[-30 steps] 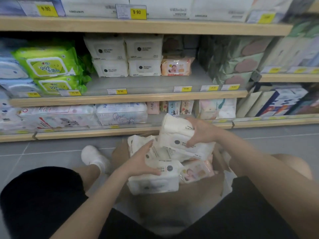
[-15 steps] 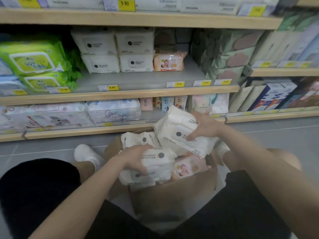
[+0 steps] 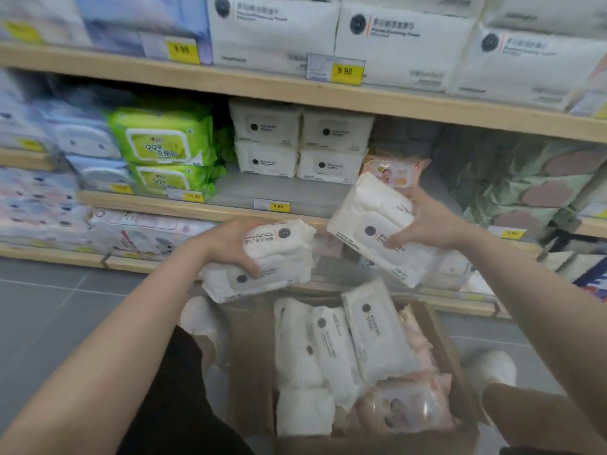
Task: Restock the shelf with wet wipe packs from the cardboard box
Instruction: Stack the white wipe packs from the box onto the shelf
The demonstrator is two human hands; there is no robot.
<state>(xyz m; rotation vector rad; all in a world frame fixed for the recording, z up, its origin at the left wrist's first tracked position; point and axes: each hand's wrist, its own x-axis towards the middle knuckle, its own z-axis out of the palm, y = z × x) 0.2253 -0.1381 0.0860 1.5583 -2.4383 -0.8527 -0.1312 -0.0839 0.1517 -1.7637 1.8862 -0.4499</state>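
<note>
My left hand grips a stack of two white wet wipe packs, held above the cardboard box. My right hand holds another white wet wipe stack, tilted, in front of the middle shelf. The box on the floor between my legs holds several white packs and pink packs. On the middle shelf, white packs of the same kind stand two high at the back, with bare shelf space in front of them.
Green packs and blue packs sit left of the white ones; a pink pack and green patterned packs sit right. The top shelf carries large white packs. Grey tiled floor lies left.
Both hands have risen out of the box toward the middle shelf, each with white packs. The left hand lifted its packs clear of the box. The view has moved closer and up.
</note>
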